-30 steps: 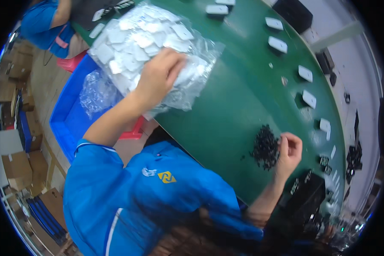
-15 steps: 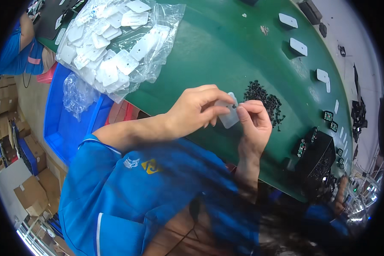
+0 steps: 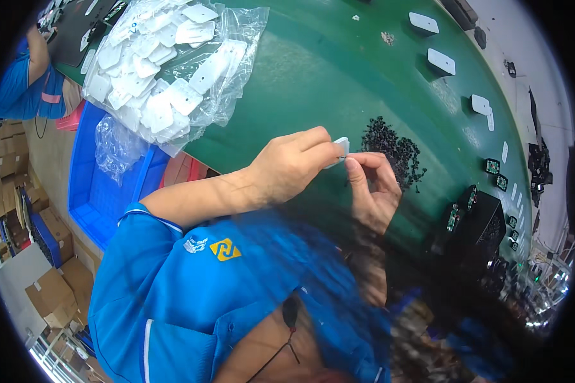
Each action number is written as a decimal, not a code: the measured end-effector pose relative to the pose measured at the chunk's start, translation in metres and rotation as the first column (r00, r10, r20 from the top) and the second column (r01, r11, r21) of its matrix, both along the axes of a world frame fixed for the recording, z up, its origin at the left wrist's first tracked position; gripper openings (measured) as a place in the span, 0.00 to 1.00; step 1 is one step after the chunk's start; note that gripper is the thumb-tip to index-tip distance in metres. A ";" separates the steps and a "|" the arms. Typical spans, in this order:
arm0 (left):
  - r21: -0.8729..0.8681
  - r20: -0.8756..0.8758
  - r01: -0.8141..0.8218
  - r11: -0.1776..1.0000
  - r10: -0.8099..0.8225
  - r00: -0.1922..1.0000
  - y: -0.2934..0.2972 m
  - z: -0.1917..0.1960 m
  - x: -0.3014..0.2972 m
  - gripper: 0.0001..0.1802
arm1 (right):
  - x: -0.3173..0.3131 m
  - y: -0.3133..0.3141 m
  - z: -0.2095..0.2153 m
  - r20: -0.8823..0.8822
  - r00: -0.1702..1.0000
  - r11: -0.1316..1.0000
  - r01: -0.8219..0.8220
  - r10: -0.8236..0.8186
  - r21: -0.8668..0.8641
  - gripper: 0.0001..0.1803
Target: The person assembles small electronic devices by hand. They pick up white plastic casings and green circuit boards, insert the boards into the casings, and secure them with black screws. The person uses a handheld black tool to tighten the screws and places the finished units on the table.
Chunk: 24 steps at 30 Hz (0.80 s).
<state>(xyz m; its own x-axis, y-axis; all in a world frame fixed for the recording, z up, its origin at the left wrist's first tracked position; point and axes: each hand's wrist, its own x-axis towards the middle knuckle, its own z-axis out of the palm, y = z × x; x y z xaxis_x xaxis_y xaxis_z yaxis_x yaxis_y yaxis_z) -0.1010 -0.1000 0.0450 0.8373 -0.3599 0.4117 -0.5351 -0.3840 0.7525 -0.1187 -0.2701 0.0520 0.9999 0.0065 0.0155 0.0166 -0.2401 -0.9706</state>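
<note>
My left hand (image 3: 292, 163) is closed round a small white plastic cover (image 3: 342, 144), most of it hidden behind the fingers. Opposite it, my right hand (image 3: 375, 190) pinches thumb and forefinger together at a tiny black part (image 3: 343, 157), which lies against the cover's edge near the left fingertips. Its exact shape is too small to make out. Just beyond the right hand a loose heap of small black parts (image 3: 393, 150) lies on the green table (image 3: 300, 70).
A clear plastic bag heaped with white covers (image 3: 166, 108) lies at the far left, above a blue bin (image 3: 99, 198). Several covers (image 3: 441, 62) stand along the table's right side, near small circuit boards (image 3: 492, 166) and a black box (image 3: 476, 223). Another person's arm (image 3: 37, 54) shows at upper left.
The white cover has tilted and sunk further behind my left fingers, which have closed more tightly. My right hand has shifted slightly left, its fingertips now meeting at the black part.
</note>
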 end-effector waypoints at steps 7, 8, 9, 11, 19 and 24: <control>-0.263 -0.423 -0.132 0.956 0.009 0.906 -0.001 0.001 -0.009 0.26 | 0.000 0.001 0.003 -0.212 0.977 0.988 0.032 0.001 0.153 0.05; -0.349 -0.543 -0.140 0.927 -0.078 0.836 0.001 0.000 -0.007 0.30 | -0.002 0.001 -0.003 -0.143 0.990 0.989 0.042 -0.022 0.141 0.04; -0.369 -0.559 -0.120 0.922 -0.117 0.821 0.003 -0.005 -0.005 0.27 | -0.002 0.003 -0.003 -0.063 0.998 0.997 0.034 -0.030 0.066 0.04; -0.448 -0.638 -0.143 0.882 -0.204 0.743 0.003 -0.006 -0.003 0.25 | -0.002 0.006 -0.003 0.099 0.995 0.996 0.032 -0.024 -0.084 0.04; -0.531 -0.805 -0.275 0.801 -0.376 0.459 0.006 -0.003 -0.001 0.15 | -0.001 0.013 -0.005 0.269 0.963 0.953 0.077 0.004 -0.292 0.05; -0.487 -0.816 -0.284 0.826 -0.314 0.485 0.004 -0.012 -0.003 0.11 | -0.003 0.013 -0.004 0.228 0.973 0.961 0.083 -0.021 -0.263 0.06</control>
